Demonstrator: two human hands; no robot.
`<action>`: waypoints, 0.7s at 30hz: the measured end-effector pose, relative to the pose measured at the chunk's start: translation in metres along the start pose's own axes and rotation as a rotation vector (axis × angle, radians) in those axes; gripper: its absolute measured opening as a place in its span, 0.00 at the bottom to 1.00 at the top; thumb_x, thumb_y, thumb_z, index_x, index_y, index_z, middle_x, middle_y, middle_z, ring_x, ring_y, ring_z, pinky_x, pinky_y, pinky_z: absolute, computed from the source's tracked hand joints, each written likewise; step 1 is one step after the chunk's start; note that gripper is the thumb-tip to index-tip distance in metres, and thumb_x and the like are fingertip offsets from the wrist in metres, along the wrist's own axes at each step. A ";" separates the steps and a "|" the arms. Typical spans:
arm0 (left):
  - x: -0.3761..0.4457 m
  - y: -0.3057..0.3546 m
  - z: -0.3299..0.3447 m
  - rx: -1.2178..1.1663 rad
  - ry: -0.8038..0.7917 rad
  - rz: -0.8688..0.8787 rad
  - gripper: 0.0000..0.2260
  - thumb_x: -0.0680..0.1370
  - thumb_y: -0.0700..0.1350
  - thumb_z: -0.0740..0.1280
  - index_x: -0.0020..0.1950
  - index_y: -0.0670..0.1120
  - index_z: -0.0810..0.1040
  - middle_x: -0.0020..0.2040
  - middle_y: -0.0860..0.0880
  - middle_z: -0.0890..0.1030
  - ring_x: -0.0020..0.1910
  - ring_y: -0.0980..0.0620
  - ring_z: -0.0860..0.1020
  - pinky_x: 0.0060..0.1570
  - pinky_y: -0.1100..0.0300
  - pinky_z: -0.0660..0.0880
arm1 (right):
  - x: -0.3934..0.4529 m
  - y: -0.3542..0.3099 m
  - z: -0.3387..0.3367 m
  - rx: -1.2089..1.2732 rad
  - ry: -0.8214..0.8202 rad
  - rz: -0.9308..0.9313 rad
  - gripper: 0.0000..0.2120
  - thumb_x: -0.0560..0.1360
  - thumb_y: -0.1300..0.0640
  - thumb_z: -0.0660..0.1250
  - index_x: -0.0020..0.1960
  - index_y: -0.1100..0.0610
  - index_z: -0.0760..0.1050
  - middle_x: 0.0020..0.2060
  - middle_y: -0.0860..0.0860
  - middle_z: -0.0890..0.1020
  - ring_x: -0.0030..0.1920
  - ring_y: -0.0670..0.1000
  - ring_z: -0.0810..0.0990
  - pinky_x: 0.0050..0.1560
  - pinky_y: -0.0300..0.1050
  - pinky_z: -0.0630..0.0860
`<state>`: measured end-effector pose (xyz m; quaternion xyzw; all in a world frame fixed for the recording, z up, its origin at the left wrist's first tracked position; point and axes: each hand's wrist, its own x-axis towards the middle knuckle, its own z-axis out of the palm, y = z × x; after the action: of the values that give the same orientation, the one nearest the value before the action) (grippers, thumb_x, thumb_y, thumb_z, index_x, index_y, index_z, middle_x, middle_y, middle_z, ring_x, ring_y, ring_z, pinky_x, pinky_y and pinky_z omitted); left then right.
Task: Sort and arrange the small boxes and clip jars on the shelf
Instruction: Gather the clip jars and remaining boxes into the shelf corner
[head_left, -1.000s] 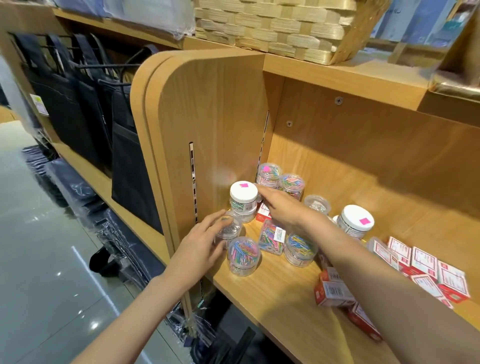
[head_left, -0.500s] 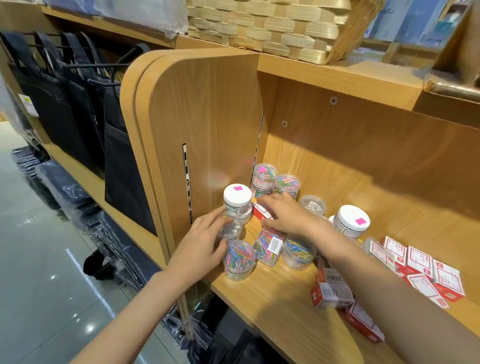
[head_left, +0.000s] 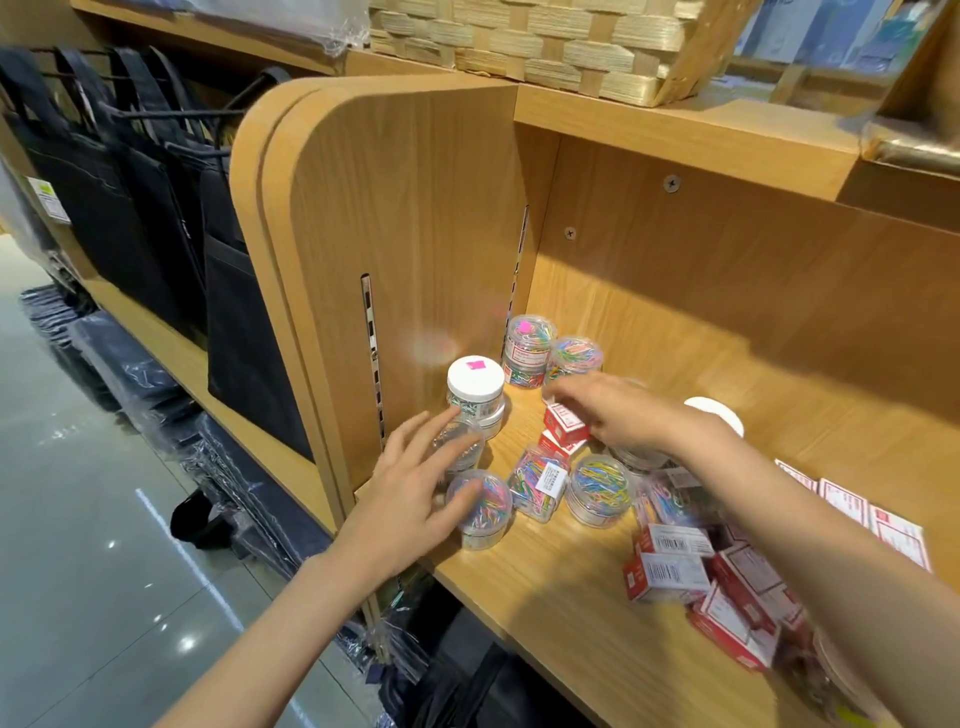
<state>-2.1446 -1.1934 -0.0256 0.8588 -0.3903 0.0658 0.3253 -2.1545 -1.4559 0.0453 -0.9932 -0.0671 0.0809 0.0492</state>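
Left hand (head_left: 410, 493) lies loose-fingered on the front clip jars (head_left: 480, 506) at the shelf (head_left: 561, 597) edge, right hand (head_left: 618, 413) pinches a small red box (head_left: 563, 422) mid-shelf; risk: a nudge tips jars off.

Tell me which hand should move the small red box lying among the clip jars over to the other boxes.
Right. The right hand is already at the small red box, fingers on it, and the box pile lies on its side. The left hand rests open on the front clip jar.
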 end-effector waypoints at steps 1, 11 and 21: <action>0.000 0.002 0.001 0.035 -0.006 0.035 0.25 0.75 0.65 0.52 0.68 0.56 0.69 0.72 0.57 0.61 0.72 0.54 0.52 0.67 0.51 0.53 | 0.002 0.000 0.002 -0.066 -0.082 -0.010 0.28 0.71 0.66 0.65 0.68 0.51 0.64 0.64 0.49 0.72 0.64 0.52 0.69 0.60 0.45 0.67; 0.011 0.011 0.003 0.086 0.003 0.101 0.20 0.76 0.59 0.54 0.61 0.52 0.76 0.66 0.53 0.71 0.67 0.55 0.61 0.64 0.56 0.54 | -0.021 -0.004 -0.011 0.151 0.252 0.047 0.28 0.68 0.57 0.73 0.64 0.59 0.67 0.56 0.55 0.77 0.56 0.53 0.74 0.47 0.40 0.63; 0.050 0.075 0.043 -0.041 -0.102 0.299 0.18 0.76 0.54 0.56 0.59 0.48 0.76 0.63 0.50 0.73 0.60 0.49 0.70 0.58 0.51 0.67 | -0.163 0.045 -0.048 0.249 0.469 0.449 0.30 0.66 0.55 0.76 0.63 0.55 0.66 0.47 0.51 0.76 0.46 0.52 0.73 0.44 0.39 0.62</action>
<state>-2.1697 -1.2878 -0.0029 0.7865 -0.5310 0.0616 0.3092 -2.3007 -1.5274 0.1128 -0.9612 0.1767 -0.1333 0.1649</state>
